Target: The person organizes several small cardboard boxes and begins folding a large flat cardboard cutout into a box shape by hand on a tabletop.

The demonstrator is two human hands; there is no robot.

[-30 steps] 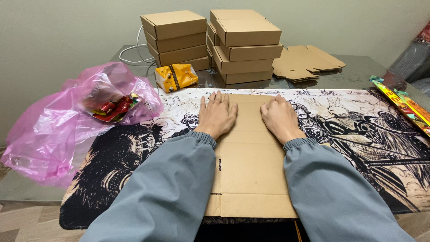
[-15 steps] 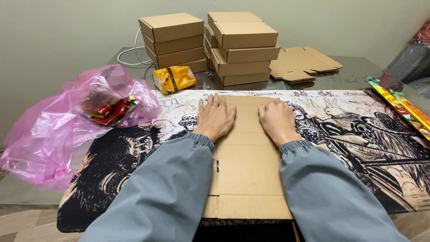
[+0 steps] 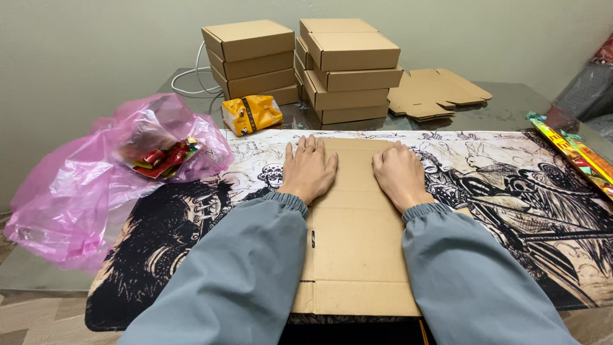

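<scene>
Cardboard sheet: flat in front of me, lying on the printed mat, its near edge at the counter's front.
My left hand: palm down, fingers spread flat, pressing the sheet's far left part; it grips nothing.
My right hand: palm down, fingers loosely curled, resting on the sheet's far right part; it holds nothing.
Pink plastic bag: to my left, open, with red wrappers inside.
Yellow packet: just past the mat.
Stacked boxes: two piles at the counter's far side.
Flat blanks: right of the piles.
</scene>
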